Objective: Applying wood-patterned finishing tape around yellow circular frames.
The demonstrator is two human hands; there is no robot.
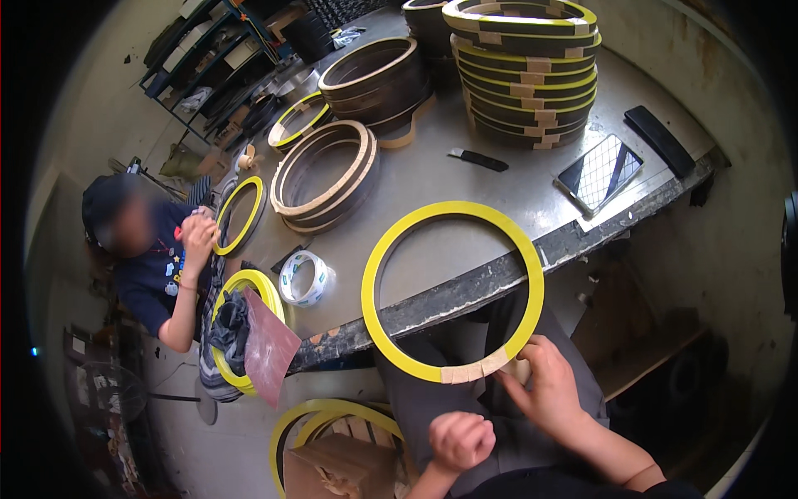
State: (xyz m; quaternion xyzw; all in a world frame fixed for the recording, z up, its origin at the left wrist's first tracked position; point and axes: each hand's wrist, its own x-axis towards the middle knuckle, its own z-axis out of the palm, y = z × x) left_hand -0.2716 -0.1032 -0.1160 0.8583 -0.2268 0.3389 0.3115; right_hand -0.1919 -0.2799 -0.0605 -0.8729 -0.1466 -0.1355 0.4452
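Note:
A yellow-faced ring point(384, 258) with a dark side lies across the table edge, its near part hanging over my lap. Pale tan tape point(474, 371) covers a short stretch of its near rim. My right hand point(550, 384) is closed at the ring's lower right, thumb and fingers pinching the rim beside the tape. Below the ring and apart from it, my left hand point(461, 441) is curled into a fist; what it holds, if anything, is hidden.
A metal-topped table point(399, 179) bears a knife point(480, 160), a phone point(600, 173), a black case point(659, 140), a tape roll point(304, 291) and stacked yellow-black rings point(528, 100). Plainer rings point(320, 200) stand farther left. A co-worker point(166, 258) handles another ring. A cardboard box point(345, 461) sits below.

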